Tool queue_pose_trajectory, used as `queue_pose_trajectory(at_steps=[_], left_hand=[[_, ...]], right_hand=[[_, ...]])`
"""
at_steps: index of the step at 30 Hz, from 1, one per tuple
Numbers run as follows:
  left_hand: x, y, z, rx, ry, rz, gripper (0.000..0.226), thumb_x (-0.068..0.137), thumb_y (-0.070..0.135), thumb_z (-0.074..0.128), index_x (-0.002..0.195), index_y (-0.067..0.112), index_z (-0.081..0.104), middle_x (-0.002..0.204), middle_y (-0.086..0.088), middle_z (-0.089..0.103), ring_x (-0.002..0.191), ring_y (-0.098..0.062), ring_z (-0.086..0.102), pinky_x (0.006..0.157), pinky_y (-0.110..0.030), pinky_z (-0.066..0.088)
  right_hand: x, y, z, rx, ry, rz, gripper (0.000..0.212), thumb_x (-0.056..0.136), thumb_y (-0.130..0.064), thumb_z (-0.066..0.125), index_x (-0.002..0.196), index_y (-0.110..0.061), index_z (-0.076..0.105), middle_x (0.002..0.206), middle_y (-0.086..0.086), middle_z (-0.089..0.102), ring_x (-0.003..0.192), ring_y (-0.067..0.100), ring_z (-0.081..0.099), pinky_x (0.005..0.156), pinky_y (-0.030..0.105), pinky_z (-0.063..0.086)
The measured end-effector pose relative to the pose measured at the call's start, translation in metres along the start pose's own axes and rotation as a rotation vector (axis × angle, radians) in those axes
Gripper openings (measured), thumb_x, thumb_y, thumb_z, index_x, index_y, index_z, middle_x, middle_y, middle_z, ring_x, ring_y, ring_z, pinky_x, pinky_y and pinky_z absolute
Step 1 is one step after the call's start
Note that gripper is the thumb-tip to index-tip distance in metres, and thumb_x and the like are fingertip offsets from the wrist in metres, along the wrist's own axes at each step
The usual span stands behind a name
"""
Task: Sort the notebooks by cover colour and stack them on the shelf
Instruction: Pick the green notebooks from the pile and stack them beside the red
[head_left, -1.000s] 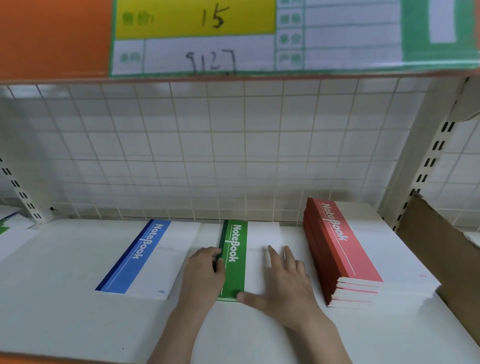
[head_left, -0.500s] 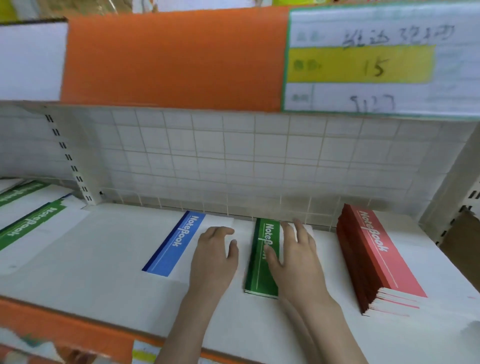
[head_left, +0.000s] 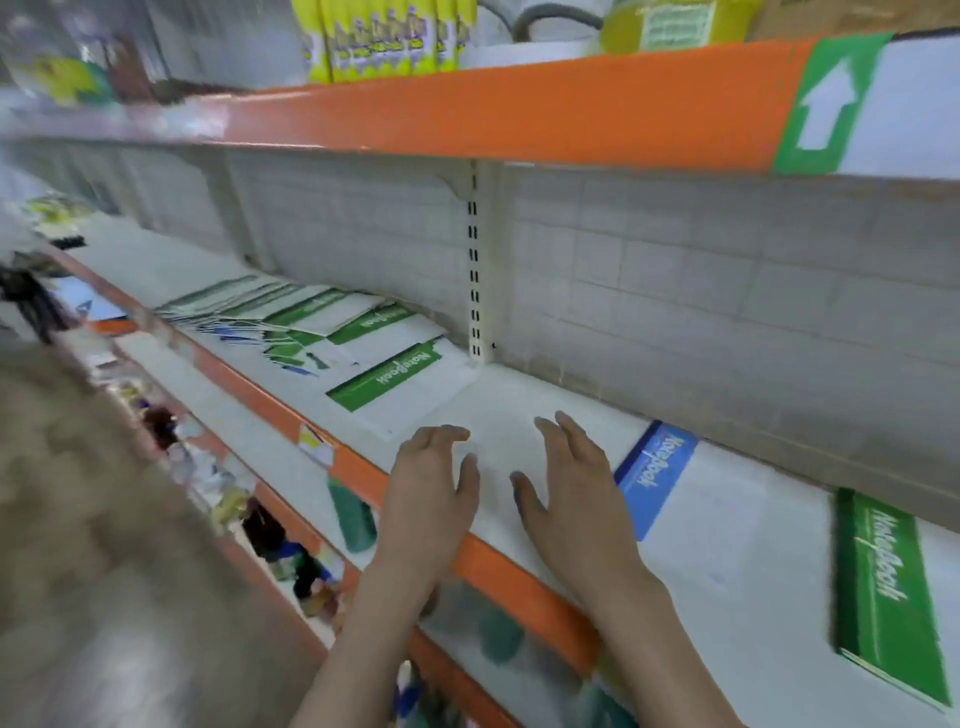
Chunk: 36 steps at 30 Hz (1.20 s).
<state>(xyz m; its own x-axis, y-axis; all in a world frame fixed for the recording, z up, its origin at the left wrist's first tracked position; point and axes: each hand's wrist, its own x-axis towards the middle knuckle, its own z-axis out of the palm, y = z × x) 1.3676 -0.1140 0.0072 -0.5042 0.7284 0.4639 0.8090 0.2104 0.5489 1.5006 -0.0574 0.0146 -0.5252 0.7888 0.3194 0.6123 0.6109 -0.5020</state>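
Note:
My left hand (head_left: 434, 488) and my right hand (head_left: 574, 483) hover empty over a bare stretch of the white shelf (head_left: 498, 415), fingers relaxed and spread. A blue-spined notebook (head_left: 655, 470) lies just right of my right hand. Further right lies a green-spined notebook (head_left: 883, 597). To the left of my hands a green-spined notebook (head_left: 387, 379) tops a loose spread of several unsorted green and blue notebooks (head_left: 270, 322). The red stack is out of view.
An orange shelf edge (head_left: 519, 577) runs diagonally below my hands. A slotted upright post (head_left: 474, 260) divides the tiled back wall. The upper shelf (head_left: 519, 114) carries yellow packages. Lower shelves hold small blurred goods. The picture is blurred by motion.
My view has swung left along the shelf. Both hands have let go of the green-spined notebook and moved left past the blue one toward the unsorted spread.

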Motion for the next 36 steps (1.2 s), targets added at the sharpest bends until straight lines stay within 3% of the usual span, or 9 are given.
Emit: queue_pose_trajectory(at_steps=[4, 9, 12, 14, 19, 28, 31, 34, 36], left_hand=[[0.007, -0.054, -0.040, 0.039, 0.024, -0.050, 0.029, 0.093, 0.019, 0.054, 0.120, 0.014, 0.059, 0.119, -0.005, 0.058, 0.091, -0.027, 0.061, 0.082, -0.030, 0.046], [0.014, -0.122, -0.086, 0.092, 0.068, -0.070, 0.030, 0.094, 0.020, 0.052, 0.122, 0.016, 0.058, 0.121, -0.003, 0.059, 0.098, -0.019, 0.059, 0.084, -0.025, 0.043], [0.018, -0.157, -0.108, 0.136, 0.058, -0.099, 0.034, 0.094, 0.023, 0.052, 0.127, 0.017, 0.054, 0.125, -0.002, 0.057, 0.109, -0.019, 0.056, 0.089, -0.028, 0.044], [0.018, -0.176, -0.120, 0.148, 0.059, -0.135, 0.035, 0.095, 0.025, 0.052, 0.129, 0.018, 0.053, 0.126, -0.002, 0.057, 0.106, -0.019, 0.057, 0.087, -0.029, 0.046], [0.021, -0.217, -0.140, 0.169, 0.081, -0.211, 0.036, 0.094, 0.026, 0.052, 0.129, 0.017, 0.052, 0.126, -0.003, 0.056, 0.100, -0.022, 0.060, 0.086, -0.030, 0.047], [0.058, -0.293, -0.146, 0.144, 0.082, -0.273, 0.035, 0.094, 0.026, 0.053, 0.128, 0.018, 0.053, 0.126, -0.001, 0.057, 0.106, -0.015, 0.056, 0.080, -0.023, 0.043], [0.085, -0.321, -0.150, 0.143, 0.069, -0.267, 0.036, 0.094, 0.024, 0.054, 0.129, 0.017, 0.052, 0.127, -0.002, 0.056, 0.109, -0.017, 0.055, 0.085, -0.024, 0.042], [0.116, -0.352, -0.163, 0.201, 0.061, -0.294, 0.038, 0.095, 0.030, 0.051, 0.131, 0.021, 0.049, 0.130, 0.001, 0.054, 0.091, -0.015, 0.062, 0.079, -0.029, 0.049], [0.140, -0.374, -0.174, 0.243, 0.058, -0.312, 0.039, 0.095, 0.032, 0.051, 0.132, 0.020, 0.049, 0.132, -0.001, 0.054, 0.091, -0.016, 0.062, 0.079, -0.031, 0.050]], right_hand=[[0.020, -0.054, 0.041, 0.044, -0.043, -0.068, 0.059, 0.095, -0.036, 0.047, 0.148, -0.021, 0.024, 0.157, -0.002, 0.016, 0.143, 0.014, 0.014, 0.115, 0.026, 0.016], [0.039, -0.119, 0.092, 0.067, -0.101, -0.137, 0.059, 0.096, -0.037, 0.044, 0.148, -0.021, 0.020, 0.158, -0.003, 0.013, 0.143, 0.015, 0.014, 0.112, 0.027, 0.021], [0.044, -0.150, 0.117, 0.088, -0.151, -0.182, 0.058, 0.097, -0.040, 0.039, 0.148, -0.020, 0.019, 0.157, -0.003, 0.013, 0.143, 0.015, 0.015, 0.113, 0.028, 0.021], [0.047, -0.167, 0.129, 0.095, -0.182, -0.204, 0.056, 0.098, -0.037, 0.041, 0.147, -0.021, 0.019, 0.156, -0.004, 0.016, 0.142, 0.016, 0.018, 0.113, 0.031, 0.024], [0.062, -0.199, 0.154, 0.090, -0.211, -0.244, 0.056, 0.098, -0.036, 0.043, 0.146, -0.024, 0.019, 0.153, -0.003, 0.022, 0.138, 0.018, 0.026, 0.111, 0.035, 0.032], [0.110, -0.233, 0.213, 0.096, -0.234, -0.263, 0.055, 0.097, -0.037, 0.044, 0.145, -0.023, 0.022, 0.151, -0.002, 0.026, 0.135, 0.018, 0.031, 0.107, 0.036, 0.037], [0.140, -0.247, 0.235, 0.069, -0.223, -0.269, 0.055, 0.097, -0.038, 0.042, 0.146, -0.023, 0.021, 0.151, -0.002, 0.026, 0.134, 0.019, 0.031, 0.104, 0.034, 0.036], [0.176, -0.264, 0.256, 0.058, -0.188, -0.271, 0.056, 0.096, -0.039, 0.042, 0.146, -0.023, 0.022, 0.150, -0.001, 0.027, 0.133, 0.019, 0.033, 0.104, 0.032, 0.033], [0.200, -0.274, 0.269, 0.055, -0.180, -0.263, 0.056, 0.096, -0.039, 0.042, 0.146, -0.023, 0.023, 0.150, -0.001, 0.028, 0.133, 0.018, 0.033, 0.105, 0.031, 0.032]])
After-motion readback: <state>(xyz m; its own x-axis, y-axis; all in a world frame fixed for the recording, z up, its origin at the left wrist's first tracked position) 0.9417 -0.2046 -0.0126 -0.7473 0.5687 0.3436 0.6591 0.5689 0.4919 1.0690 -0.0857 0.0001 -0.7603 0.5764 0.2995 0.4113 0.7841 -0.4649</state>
